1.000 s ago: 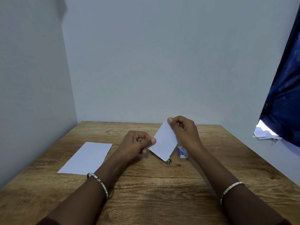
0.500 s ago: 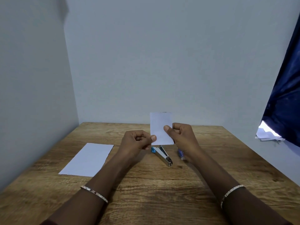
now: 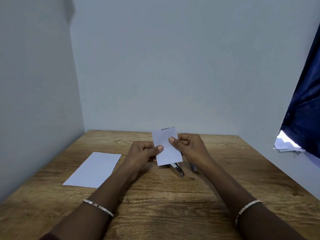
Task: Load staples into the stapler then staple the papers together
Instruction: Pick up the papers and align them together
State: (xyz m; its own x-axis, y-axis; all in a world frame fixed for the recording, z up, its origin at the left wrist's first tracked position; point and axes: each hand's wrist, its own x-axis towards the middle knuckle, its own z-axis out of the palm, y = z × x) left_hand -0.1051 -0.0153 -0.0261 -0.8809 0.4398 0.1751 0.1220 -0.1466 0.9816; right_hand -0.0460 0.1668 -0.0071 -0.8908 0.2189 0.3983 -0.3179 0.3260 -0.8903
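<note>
Left hand (image 3: 142,151): pinches small paper (image 3: 168,153) edge, steadying it
Right hand (image 3: 187,146): pinches opposite edge, likely aligning sheets
Stapler (image 3: 177,169): centre frame, idle below paper

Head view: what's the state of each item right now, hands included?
small paper: held above the table, upright, pinched by both hands.
left hand: pinches the paper's left edge.
right hand: pinches its right edge.
stapler: lies on the table, untouched, partly hidden by the paper.
large sheet: flat on the table, untouched.
blue item: on the table, mostly hidden behind the right forearm.
</note>
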